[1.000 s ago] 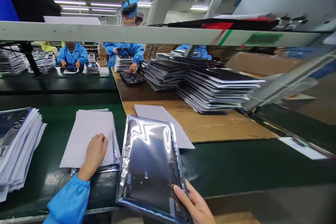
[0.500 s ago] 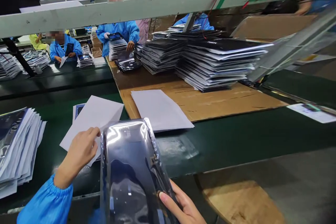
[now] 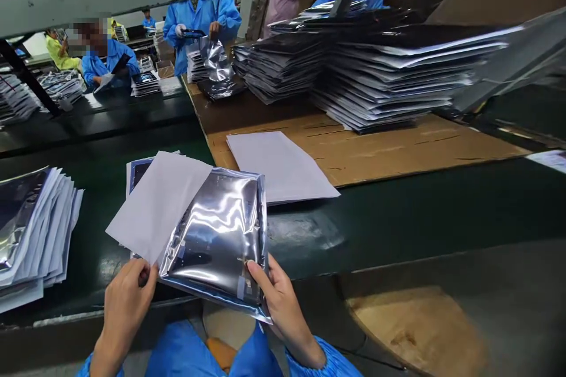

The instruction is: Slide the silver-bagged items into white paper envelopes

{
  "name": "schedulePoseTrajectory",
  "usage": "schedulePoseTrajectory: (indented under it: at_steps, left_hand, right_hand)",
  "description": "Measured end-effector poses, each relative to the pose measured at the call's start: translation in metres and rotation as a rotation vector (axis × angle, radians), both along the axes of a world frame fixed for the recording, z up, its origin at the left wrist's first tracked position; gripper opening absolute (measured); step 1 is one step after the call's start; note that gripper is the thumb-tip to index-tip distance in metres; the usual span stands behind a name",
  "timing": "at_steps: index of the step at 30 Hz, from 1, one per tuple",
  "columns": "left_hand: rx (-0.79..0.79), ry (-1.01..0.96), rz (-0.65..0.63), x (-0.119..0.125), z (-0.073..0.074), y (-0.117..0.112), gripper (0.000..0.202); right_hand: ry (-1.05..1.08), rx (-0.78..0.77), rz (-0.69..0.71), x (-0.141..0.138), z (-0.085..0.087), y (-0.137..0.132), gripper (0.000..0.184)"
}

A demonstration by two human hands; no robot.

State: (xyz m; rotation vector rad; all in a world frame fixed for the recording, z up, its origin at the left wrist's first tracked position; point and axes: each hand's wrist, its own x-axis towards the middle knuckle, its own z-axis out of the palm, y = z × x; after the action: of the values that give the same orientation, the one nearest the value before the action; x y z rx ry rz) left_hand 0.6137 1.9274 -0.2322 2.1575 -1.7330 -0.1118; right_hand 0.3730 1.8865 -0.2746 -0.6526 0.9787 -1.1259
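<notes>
My right hand grips the near right corner of a shiny silver bag with a dark flat panel inside, held over the near edge of the green belt. My left hand pinches the near corner of a white paper sheet, which lies across the bag's left side. Under them on the belt sits a small stack of sheets and bagged panels.
A pile of bagged panels with white sheets lies at the left. Another white sheet rests on brown cardboard, with tall stacks of bagged panels behind. Workers in blue coats handle bags at the far end.
My left hand lifted a white sheet off the stack and brought it onto the bag. My right hand tilted the bag flatter and moved it left, closer to me.
</notes>
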Motion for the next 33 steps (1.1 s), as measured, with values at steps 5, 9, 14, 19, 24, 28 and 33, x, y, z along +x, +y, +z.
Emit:
schedulePoseTrajectory:
  at_steps: [5,9,14,19,24,28,33]
  left_hand:
    - [-0.152,0.305,-0.057,-0.007,-0.012,0.010,0.024]
    - [-0.157,0.501,0.027,-0.015,-0.011,0.016,0.025]
    - [-0.305,0.503,0.056,-0.023,-0.012,0.021,0.023]
    - [-0.442,0.268,-0.116,-0.025,-0.022,0.027,0.008]
    - [-0.410,0.877,0.214,-0.037,-0.024,0.029,0.026]
    - [-0.396,1.582,0.620,-0.044,-0.007,0.022,0.044]
    - [-0.356,1.594,0.793,-0.013,-0.002,0.036,0.046]
  right_hand:
    - [-0.037,0.027,-0.053,0.007,-0.003,-0.001,0.033]
    - [-0.062,0.033,-0.064,0.011,-0.006,-0.002,0.028]
    - [-0.052,0.023,-0.078,0.016,-0.008,0.003,0.030]
    - [0.020,-0.016,-0.152,0.029,-0.012,0.013,0.029]
    - [0.102,-0.032,-0.136,0.049,-0.012,0.037,0.046]
    - [0.181,-0.103,-0.065,0.062,-0.016,0.073,0.057]
    - [0.318,-0.285,0.388,0.002,-0.040,0.086,0.033]
